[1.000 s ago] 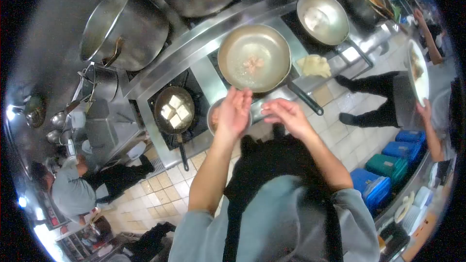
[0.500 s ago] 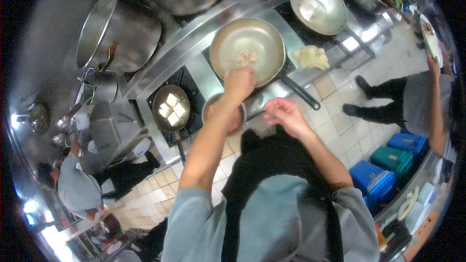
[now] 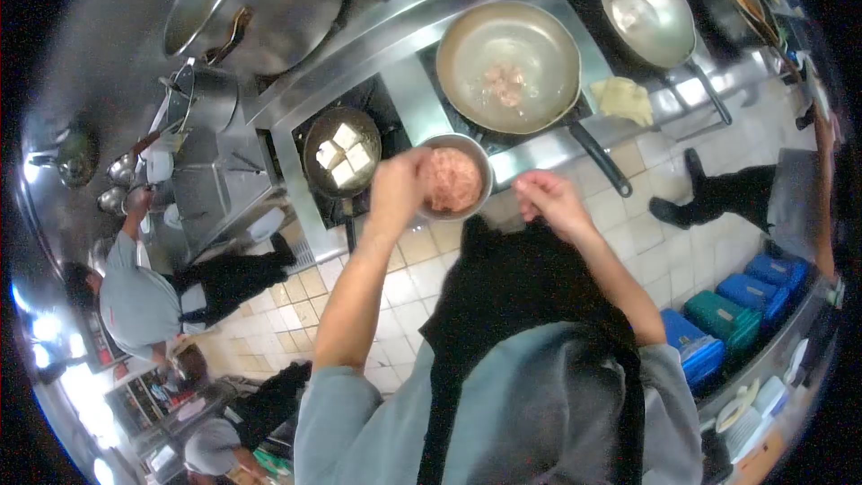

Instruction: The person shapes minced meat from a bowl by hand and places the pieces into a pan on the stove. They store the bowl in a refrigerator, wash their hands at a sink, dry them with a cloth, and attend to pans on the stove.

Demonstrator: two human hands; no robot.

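Observation:
A bowl [image 3: 487, 181] of pinkish raw meat [image 3: 452, 179] sits at the front edge of the stove. My left hand [image 3: 401, 185] is at the bowl's left rim, beside the meat; its fingertips are smeared by motion. My right hand [image 3: 549, 200] hovers right of the bowl with the thumb and fingers pressed together; whatever they hold, if anything, is too small to name. Behind the bowl, a large pan [image 3: 458, 49] has a few pink meat pieces [image 3: 505, 83] in its middle. A small dark pan [image 3: 321, 135] with several white cubes [image 3: 345, 154] stands to the left.
A folded yellowish cloth [image 3: 622, 101] lies right of the large pan's handle [image 3: 600, 159]. Another pan [image 3: 648, 13] stands at the back right. Large pots [image 3: 278, 9] are at the back left. Co-workers [image 3: 144, 296] stand at the left and right. Lidded bins [image 3: 723, 321] are at the lower right.
My left hand has moved from over the large pan back to the bowl. My right hand's fingers have come closer together. The view has shifted, and the meat in the bowl is more exposed.

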